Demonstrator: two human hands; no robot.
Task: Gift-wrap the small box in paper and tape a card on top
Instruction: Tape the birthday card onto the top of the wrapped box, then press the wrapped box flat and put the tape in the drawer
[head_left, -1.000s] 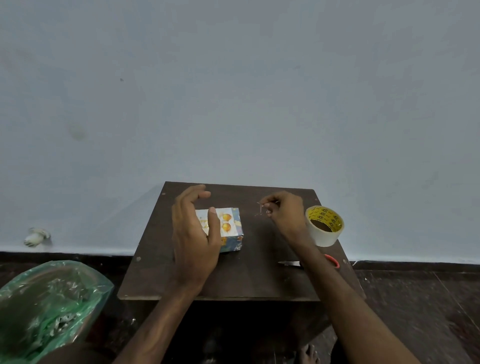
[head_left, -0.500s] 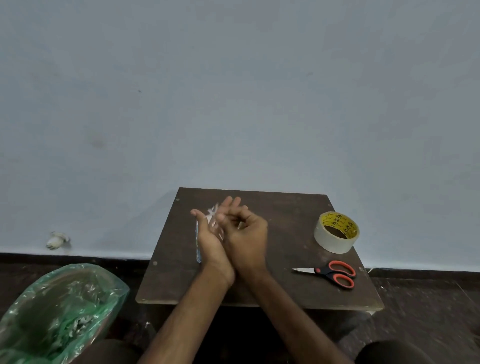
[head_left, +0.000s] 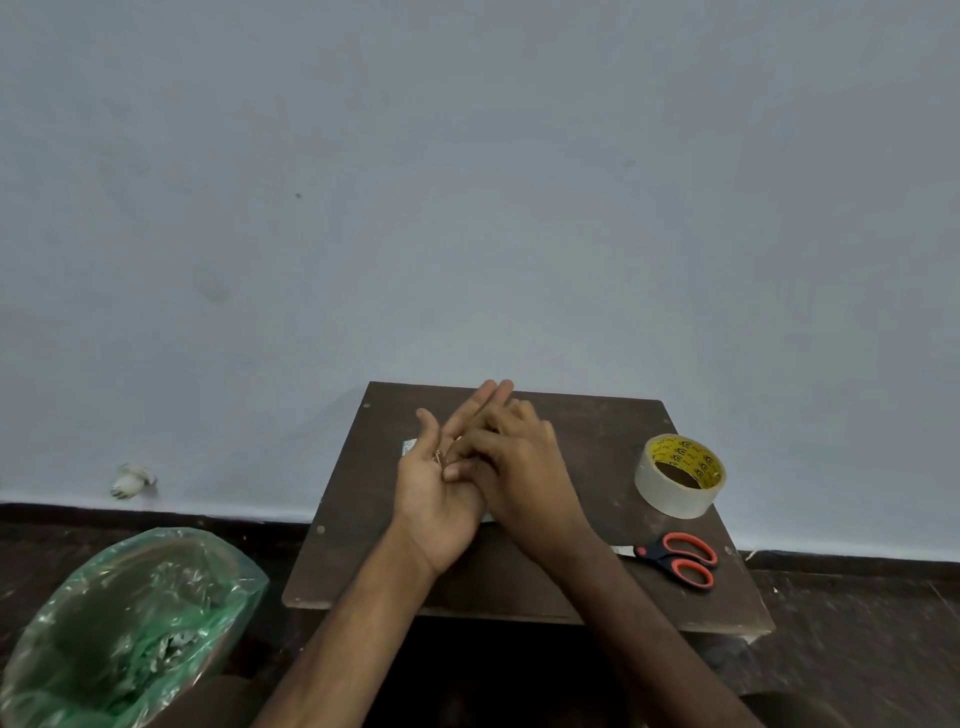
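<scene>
One bin with a green bag (head_left: 124, 623) at far left on the floor, well apart from the work. Next, the dark table (head_left: 363, 571), and on its middle the small box (head_left: 409, 447), almost wholly hidden: just a pale corner past the left thumb and a thin sliver under the heels of the hands. Above it, the left hand (head_left: 436, 499), no longer cupped over the box as a second ago but turned palm up, fingers straight and close together, gripping nothing; only a tiny glint near the base of the fingers. Laid across that palm, the right hand (head_left: 524, 467), brought over from beside the roll of tape (head_left: 679, 475), fingertips (head_left: 467, 451) curled and picking at the skin; pinched on something or on nothing, cannot tell. Probably a strip of tape stuck to the palm, to be freed before fixing the card; no card in sight now. Farther right, the roll of tape resting flat, hole up, then the scissors (head_left: 675, 558) near the front right corner, blades toward the left. As for the box: lies flat, seemingly square to the table's edges; long axis and facing unreadable with so little on show.
</scene>
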